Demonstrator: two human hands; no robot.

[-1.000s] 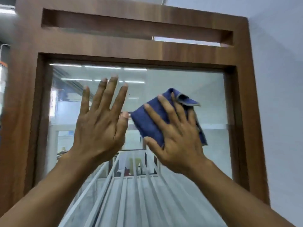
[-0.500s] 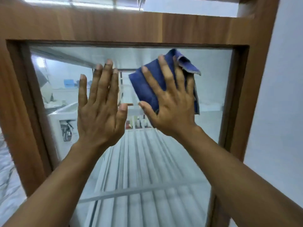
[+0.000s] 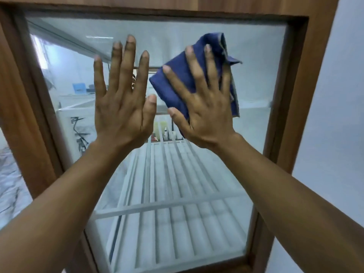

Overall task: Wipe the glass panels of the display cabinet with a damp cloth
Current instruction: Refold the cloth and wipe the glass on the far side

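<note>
The blue cloth (image 3: 162, 86) is being pressed flat against the upper part of the glass panel (image 3: 256, 75) by the right hand (image 3: 204, 113). Its grip is lying apart: the fingers (image 3: 189, 50) are being held straight and spread over the fabric, so nothing is being pinched or clamped. The cloth is being kept in place by pressure alone, and a loose folded corner is being left to stick out past the little finger on the right. The left hand (image 3: 122, 107) is being held up just beside it, its grip likewise apart, with straight fingers and nothing in it. Whether this palm is being laid on the pane or held just off it cannot be told.

The wiping of this pane is judged to be under way. How much of it is already being left clean cannot be read from the glass.

Several risks are being carried here. Since the cloth is not being gripped, it is likely to be dropped or bunched if pressure is eased in mid-stroke. If the bare left palm is being rested on the glass, fresh prints are being laid where cleaning is wanted. Streaks may be left by the loose corner being dragged behind the stroke. The edges by the wooden frame (image 3: 301, 95) are easily being missed by a flat hand. A hard push from both hands is also being risked on a pane that appears to be held only at its edges.
</note>
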